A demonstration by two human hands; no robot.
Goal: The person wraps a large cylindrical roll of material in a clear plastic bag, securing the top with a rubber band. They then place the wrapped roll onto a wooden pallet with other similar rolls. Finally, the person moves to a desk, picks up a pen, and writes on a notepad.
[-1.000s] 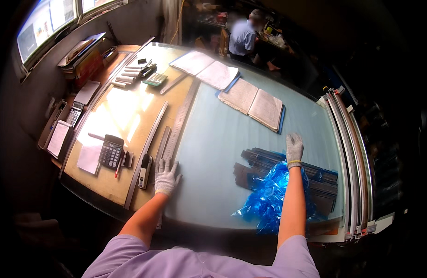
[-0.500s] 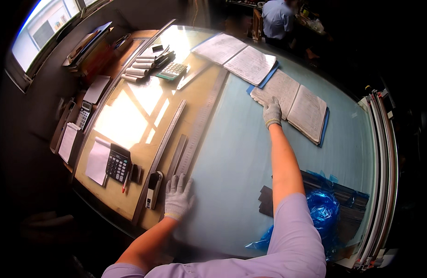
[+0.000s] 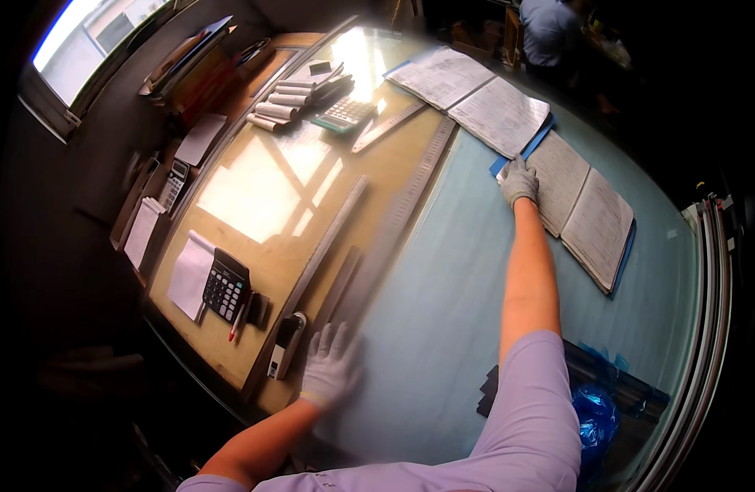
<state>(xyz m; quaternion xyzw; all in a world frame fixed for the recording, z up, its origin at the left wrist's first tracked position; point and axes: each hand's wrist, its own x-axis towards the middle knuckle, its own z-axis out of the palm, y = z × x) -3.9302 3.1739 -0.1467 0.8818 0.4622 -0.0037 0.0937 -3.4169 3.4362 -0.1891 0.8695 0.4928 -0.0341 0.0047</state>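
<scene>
My right hand (image 3: 519,184), in a pale knit glove, is at the left corner of an open notebook (image 3: 597,215) with handwritten pages and a blue cover. Its fingers close on the pages at that corner; the thumb is partly hidden. Beyond it, a second open notebook (image 3: 499,111) touches or slightly overlaps the first. My left hand (image 3: 328,365), gloved too, rests flat with its fingers spread on the glass-topped table (image 3: 410,328). Beside it lie a black-and-silver stapler (image 3: 286,346) and a long metal ruler (image 3: 410,193).
To the left are a black calculator (image 3: 226,284), a paper pad (image 3: 191,275) and a red-tipped pen (image 3: 236,322). Farther up lie rolled papers (image 3: 286,102) and a pale calculator (image 3: 345,114). Blue plastic (image 3: 595,418) sits near my right sleeve. Another person (image 3: 550,33) is beyond the far edge.
My right hand has moved from the notebook's near edge to its left corner, its fingers now curled there. My left hand stays flat on the table. The whole view has shifted.
</scene>
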